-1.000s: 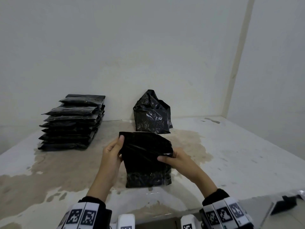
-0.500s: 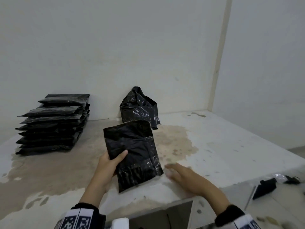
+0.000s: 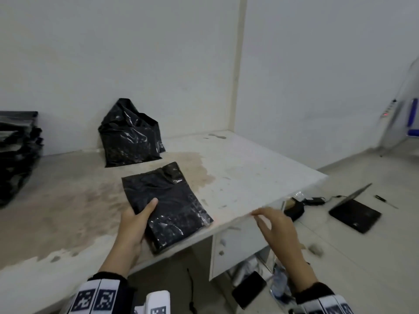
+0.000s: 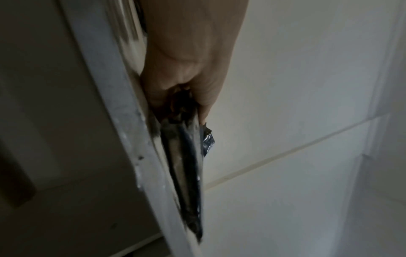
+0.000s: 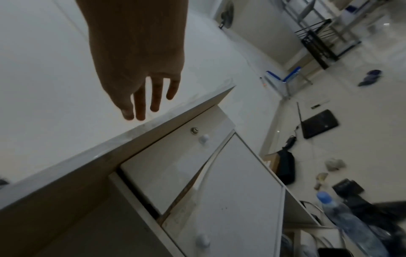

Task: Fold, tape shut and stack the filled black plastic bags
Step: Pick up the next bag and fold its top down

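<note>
The left hand [image 3: 133, 225] has its grip closed on the folded black bag [image 3: 166, 205]: the thumb lies across the bag's top face and the fingers are tucked beneath its near left edge, out of sight from the head view. In the left wrist view the same hand [image 4: 186, 69] pinches the bag [image 4: 186, 165] edge-on, with the bag running away from the palm alongside the bench edge [image 4: 123, 121]. The bag sits at the front of the bench [image 3: 249, 177], tilted, its near corner reaching over the front edge; whether it rests fully on the surface or is slightly lifted cannot be told.

The right hand [image 3: 275, 227] holds nothing. Its grip is open, fingers extended and slightly spread, with the fingertips just at the bench's front edge to the right of the bag. In the right wrist view the hand [image 5: 140, 83] hangs over that edge, above a white drawer front [image 5: 171, 167] with a round knob and a small lock.

Farther back on the bench, a crumpled open black bag [image 3: 130, 137] stands against the wall. At the far left a stack of flat black bags [image 3: 19, 152] sits on the bench, partly cut off by the frame. On the floor to the right lies an open laptop [image 3: 354, 215], and a plastic bottle [image 5: 349, 224] stands below the bench.
</note>
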